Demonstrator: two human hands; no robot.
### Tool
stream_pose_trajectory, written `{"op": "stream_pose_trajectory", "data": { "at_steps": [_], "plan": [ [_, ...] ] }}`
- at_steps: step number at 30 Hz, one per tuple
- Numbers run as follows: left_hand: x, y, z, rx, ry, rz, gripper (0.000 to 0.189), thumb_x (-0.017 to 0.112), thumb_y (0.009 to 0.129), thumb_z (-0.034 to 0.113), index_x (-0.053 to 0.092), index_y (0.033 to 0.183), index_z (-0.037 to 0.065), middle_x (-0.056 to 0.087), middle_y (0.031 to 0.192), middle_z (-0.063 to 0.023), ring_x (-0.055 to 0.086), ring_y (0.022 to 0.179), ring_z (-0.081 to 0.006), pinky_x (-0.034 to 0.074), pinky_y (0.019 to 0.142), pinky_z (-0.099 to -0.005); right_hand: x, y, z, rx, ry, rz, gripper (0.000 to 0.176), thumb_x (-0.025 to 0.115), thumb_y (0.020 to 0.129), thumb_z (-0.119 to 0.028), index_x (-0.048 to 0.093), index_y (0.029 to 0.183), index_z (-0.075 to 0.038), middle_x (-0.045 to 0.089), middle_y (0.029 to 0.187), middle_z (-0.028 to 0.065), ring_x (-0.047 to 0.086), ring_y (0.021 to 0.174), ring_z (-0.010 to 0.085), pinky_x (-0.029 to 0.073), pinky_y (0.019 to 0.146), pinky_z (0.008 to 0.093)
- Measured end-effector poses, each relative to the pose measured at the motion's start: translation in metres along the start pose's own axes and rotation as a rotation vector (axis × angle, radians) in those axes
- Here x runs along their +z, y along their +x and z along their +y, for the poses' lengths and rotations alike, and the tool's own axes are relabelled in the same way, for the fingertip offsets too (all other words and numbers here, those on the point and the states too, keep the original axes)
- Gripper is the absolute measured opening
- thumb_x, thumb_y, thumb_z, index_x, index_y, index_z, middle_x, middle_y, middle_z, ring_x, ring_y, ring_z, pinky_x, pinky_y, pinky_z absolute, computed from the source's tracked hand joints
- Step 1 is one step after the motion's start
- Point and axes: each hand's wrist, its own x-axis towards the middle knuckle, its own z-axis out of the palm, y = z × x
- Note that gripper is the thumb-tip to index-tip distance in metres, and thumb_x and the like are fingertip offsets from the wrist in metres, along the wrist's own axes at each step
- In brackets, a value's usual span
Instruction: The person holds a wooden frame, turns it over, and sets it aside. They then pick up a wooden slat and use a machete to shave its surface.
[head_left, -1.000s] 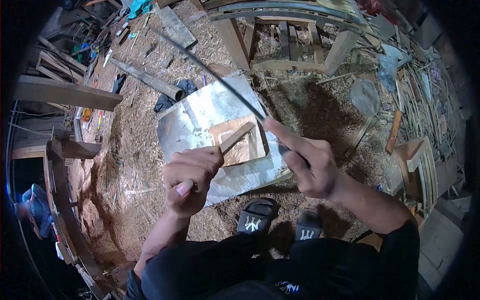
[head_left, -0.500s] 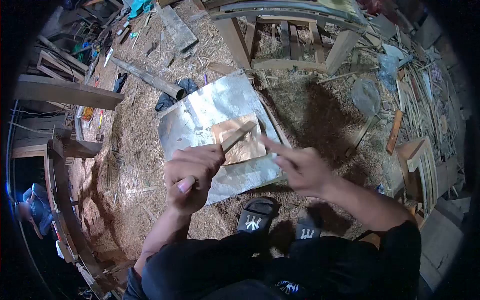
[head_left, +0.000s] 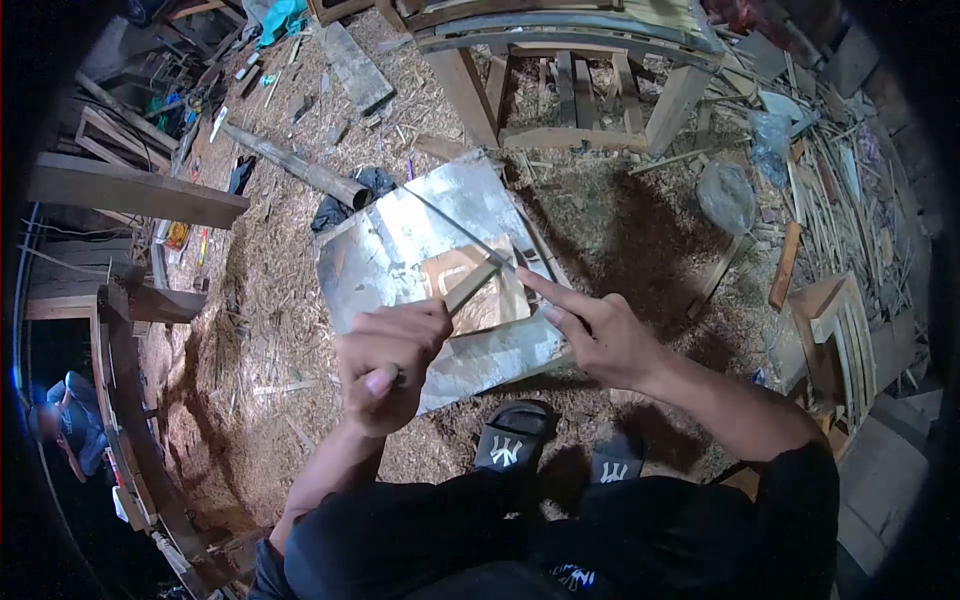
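Observation:
My left hand is closed round a flat wooden strip that points up and to the right. My right hand grips the near end of a long thin dark rod, its index finger stretched along it. The rod crosses at the far tip of the strip; whether they touch I cannot tell. Below both hands a square wooden piece with a pale curved outline lies on a whitish, scuffed board on the floor.
Wood shavings cover the ground. A wooden frame stands beyond the board, with a pipe at its upper left. Plastic bags and thin sticks lie right. Sandalled feet are near the board. Another person is at far left.
The rod, not discernible before, now shows clearly, reaching up and left from my right hand. My right hand has shifted slightly; my left hand still holds the strip, a little lower.

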Motion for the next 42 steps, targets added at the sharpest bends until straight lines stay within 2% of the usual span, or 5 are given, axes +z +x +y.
{"op": "stream_pose_trajectory", "data": {
  "at_steps": [20, 22, 32, 36, 42],
  "plan": [
    [-0.003, -0.005, -0.003, -0.009, -0.014, 0.036, 0.057, 0.046, 0.089, 0.040, 0.028, 0.047, 0.007, 0.027, 0.044, -0.0051, 0.023, 0.039, -0.0210, 0.023, 0.049, -0.0362, -0.003, -0.001, 0.017, -0.704, 0.148, 0.248, 0.049, 0.050, 0.103, -0.018, 0.042, 0.149, -0.004, 0.062, 0.131, 0.0200, 0.070, 0.064, 0.0198, 0.059, 0.062, 0.0343],
    [-0.001, -0.003, -0.003, 0.017, -0.019, 0.048, 0.057, 0.046, 0.089, 0.040, 0.028, 0.047, 0.007, 0.027, 0.044, -0.0048, 0.023, 0.039, -0.0207, 0.023, 0.049, -0.0361, -0.002, -0.004, 0.005, 0.175, -0.149, -0.165, 0.047, 0.049, 0.104, -0.022, 0.042, 0.150, -0.013, 0.066, 0.126, 0.0182, 0.071, 0.067, 0.0190, 0.059, 0.062, 0.0341],
    [-0.003, -0.001, -0.003, 0.001, 0.003, 0.056, 0.056, 0.045, 0.089, 0.040, 0.025, 0.048, 0.009, 0.027, 0.043, -0.0045, 0.022, 0.038, -0.0202, 0.024, 0.048, -0.0366, 0.004, 0.003, 0.025, -0.817, 0.013, 0.366, 0.047, 0.043, 0.106, -0.022, 0.041, 0.150, -0.006, 0.071, 0.078, 0.0180, 0.062, 0.050, 0.0137, 0.058, 0.064, 0.0325],
    [0.001, 0.000, -0.003, 0.019, -0.018, 0.079, 0.055, 0.045, 0.088, 0.040, 0.025, 0.048, 0.008, 0.027, 0.043, -0.0045, 0.022, 0.038, -0.0201, 0.025, 0.049, -0.0364, -0.012, -0.001, 0.015, 0.216, -0.117, -0.129, 0.043, 0.043, 0.106, -0.020, 0.045, 0.148, -0.010, 0.072, 0.107, 0.0205, 0.069, 0.061, 0.0143, 0.058, 0.064, 0.0322],
    [-0.002, -0.003, -0.003, 0.009, -0.020, 0.067, 0.054, 0.044, 0.088, 0.038, 0.025, 0.048, 0.008, 0.027, 0.043, -0.0045, 0.021, 0.038, -0.0202, 0.025, 0.048, -0.0361, -0.003, 0.003, 0.014, -0.651, 0.115, 0.303, 0.052, 0.041, 0.107, -0.035, 0.039, 0.150, -0.007, 0.073, 0.092, 0.0215, 0.072, 0.063, 0.0205, 0.062, 0.070, 0.0372]
  ]
}}
